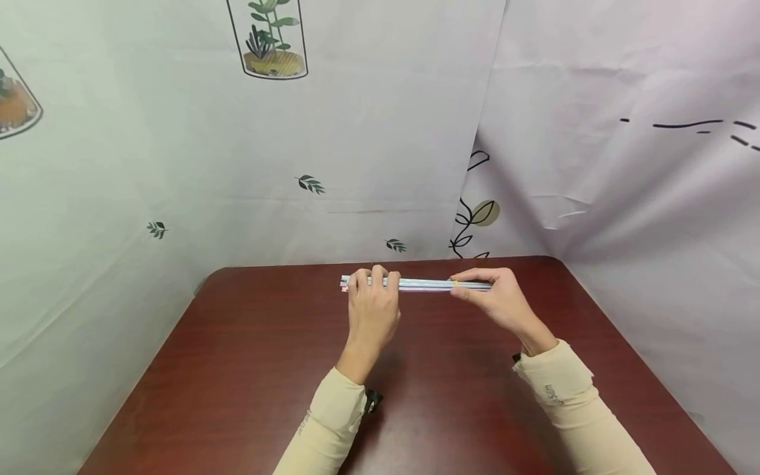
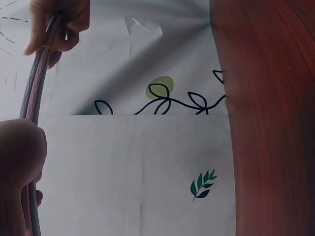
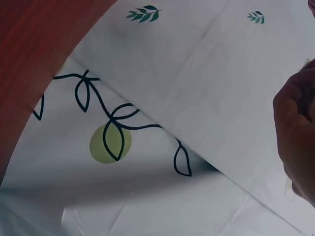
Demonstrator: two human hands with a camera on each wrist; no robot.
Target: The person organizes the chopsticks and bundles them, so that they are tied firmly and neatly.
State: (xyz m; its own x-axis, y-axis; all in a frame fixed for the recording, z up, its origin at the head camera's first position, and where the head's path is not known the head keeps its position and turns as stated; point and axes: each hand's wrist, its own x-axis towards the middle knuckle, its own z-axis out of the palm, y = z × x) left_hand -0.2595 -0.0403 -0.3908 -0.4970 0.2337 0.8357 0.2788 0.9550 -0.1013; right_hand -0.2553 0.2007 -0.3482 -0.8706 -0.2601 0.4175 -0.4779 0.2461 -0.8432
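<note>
A bundle of long thin straw-like sticks, pale blue and pink, is held level above the table's far part. My left hand grips it close to its left end, with the fingers bent over the top. Near the right end, my right hand pinches the bundle between thumb and fingers, right at a yellow rubber band wound around it. In the left wrist view the sticks run from the left hand up to the right hand. The right wrist view shows only part of the right hand.
Below the hands is a dark red wooden table with rounded far corners. White cloth printed with leaves and plant jars hangs behind it and along both sides. A dark wrist strap piece shows at the left cuff.
</note>
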